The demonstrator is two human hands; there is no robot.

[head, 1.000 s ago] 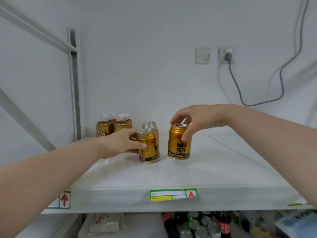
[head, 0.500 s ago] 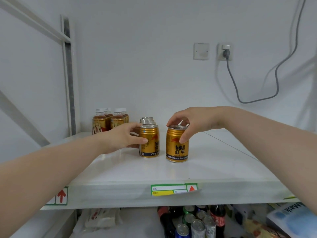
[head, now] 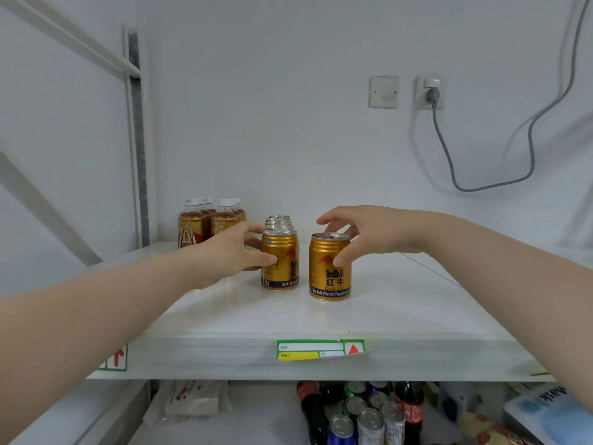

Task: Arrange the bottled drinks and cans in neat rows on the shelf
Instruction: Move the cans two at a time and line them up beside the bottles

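Note:
Two gold Red Bull cans stand side by side on the white shelf point(head: 401, 316). My left hand point(head: 234, 252) grips the left can point(head: 282, 264), thumb across its front; that can heads a row of more gold cans point(head: 278, 220) running toward the wall. My right hand point(head: 362, 232) holds the right can point(head: 330, 268) from above, thumb on its front and fingers behind the rim. Two rows of brown tea bottles point(head: 208, 220) with white caps stand at the back left.
A shelf upright point(head: 138, 139) rises left of the bottles. A wall socket with a grey cable point(head: 449, 162) sits on the back wall. Below the shelf lie cola bottles point(head: 410, 409), several cans point(head: 369, 422) and packets.
Both cans have slid a little further back on the shelf, the left one closing up against its row. Both hands keep their hold.

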